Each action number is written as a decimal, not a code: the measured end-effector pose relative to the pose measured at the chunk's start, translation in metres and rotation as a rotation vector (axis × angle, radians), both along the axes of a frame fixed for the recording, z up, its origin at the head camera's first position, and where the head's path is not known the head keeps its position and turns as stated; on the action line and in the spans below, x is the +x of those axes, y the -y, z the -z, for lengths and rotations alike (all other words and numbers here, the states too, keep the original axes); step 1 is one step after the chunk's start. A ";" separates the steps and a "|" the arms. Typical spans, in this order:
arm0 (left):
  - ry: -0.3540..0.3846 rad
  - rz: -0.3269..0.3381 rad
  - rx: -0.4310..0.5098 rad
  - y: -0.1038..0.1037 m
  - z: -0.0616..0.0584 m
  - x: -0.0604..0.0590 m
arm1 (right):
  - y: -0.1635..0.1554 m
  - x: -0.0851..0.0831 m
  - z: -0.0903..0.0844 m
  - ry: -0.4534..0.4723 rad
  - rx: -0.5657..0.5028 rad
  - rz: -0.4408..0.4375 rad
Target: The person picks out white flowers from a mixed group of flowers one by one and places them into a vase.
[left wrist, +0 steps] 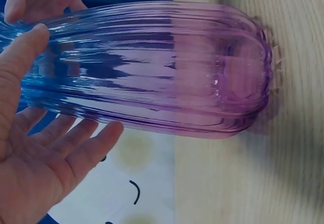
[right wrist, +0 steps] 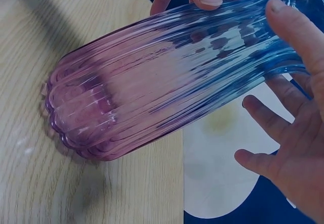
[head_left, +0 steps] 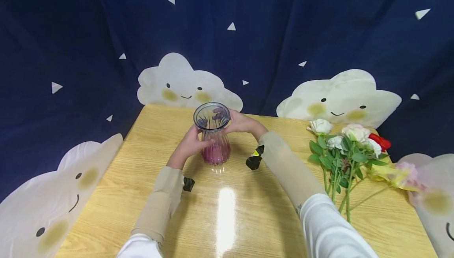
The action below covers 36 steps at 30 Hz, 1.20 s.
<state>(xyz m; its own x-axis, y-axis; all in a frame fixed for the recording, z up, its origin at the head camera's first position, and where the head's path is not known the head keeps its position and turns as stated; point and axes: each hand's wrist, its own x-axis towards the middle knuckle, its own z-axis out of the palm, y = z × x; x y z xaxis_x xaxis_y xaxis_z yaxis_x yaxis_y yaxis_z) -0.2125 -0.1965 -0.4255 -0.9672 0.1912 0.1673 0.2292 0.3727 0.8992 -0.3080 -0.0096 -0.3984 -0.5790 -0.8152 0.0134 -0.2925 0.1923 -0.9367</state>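
Note:
A ribbed glass vase [head_left: 216, 147], blue at its neck and pink-purple at its base, stands upright on the wooden table [head_left: 248, 210]. My left hand [head_left: 191, 143] holds it from the left, thumb across the front and fingers round the far side. From the other side my right hand [head_left: 242, 123] grips the neck just below the round rim. In the left wrist view the left thumb [left wrist: 30, 44] lies against the blue glass. The right thumb [right wrist: 291, 24] touches the neck in the right wrist view, while some of that hand's lower fingers stand off the glass.
On the table's right side lies a bunch of flowers [head_left: 340, 151] with white and red blooms and long green stems. A pink flower in yellow wrapping [head_left: 393, 174] sits by the right edge. Behind the table hangs a dark blue curtain [head_left: 248, 45] with smiling clouds.

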 end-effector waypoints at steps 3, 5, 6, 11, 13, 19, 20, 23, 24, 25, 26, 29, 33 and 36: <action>-0.003 0.023 0.008 -0.004 -0.016 0.007 | -0.001 0.000 -0.001 0.002 -0.027 -0.020; 0.010 0.028 0.016 -0.007 -0.025 0.012 | -0.001 0.000 -0.001 -0.005 -0.028 -0.022; 0.022 0.025 0.017 -0.008 -0.029 0.014 | -0.001 0.000 -0.001 -0.007 -0.025 -0.021; 0.028 0.021 0.003 -0.009 -0.019 0.012 | -0.005 0.004 -0.002 -0.026 0.008 -0.009; 0.026 0.017 -0.004 -0.009 -0.011 0.009 | -0.008 0.006 -0.002 -0.037 0.009 -0.011; 0.018 0.015 -0.010 -0.014 0.001 0.008 | -0.016 0.011 -0.002 -0.066 -0.037 -0.019; 0.015 0.019 -0.008 -0.016 0.000 0.009 | -0.018 0.012 -0.002 -0.066 -0.040 -0.017; 0.008 0.037 0.013 -0.025 -0.008 0.017 | -0.026 0.018 -0.002 -0.055 -0.044 -0.020; 0.006 0.044 0.016 -0.028 -0.012 0.021 | -0.029 0.021 -0.002 -0.050 -0.052 -0.028; 0.008 0.049 0.018 -0.032 -0.016 0.025 | -0.033 0.025 -0.005 -0.048 -0.060 -0.035; 0.010 0.056 0.018 -0.036 -0.020 0.028 | -0.036 0.028 -0.007 -0.046 -0.071 -0.045; 0.012 0.062 0.000 -0.046 -0.028 0.037 | -0.046 0.039 -0.014 -0.050 -0.087 -0.054; -0.007 0.081 -0.011 -0.056 -0.031 0.043 | -0.058 0.050 -0.021 -0.069 -0.067 -0.031; -0.020 0.098 -0.003 -0.063 -0.030 0.045 | -0.066 0.056 -0.023 -0.101 -0.050 -0.005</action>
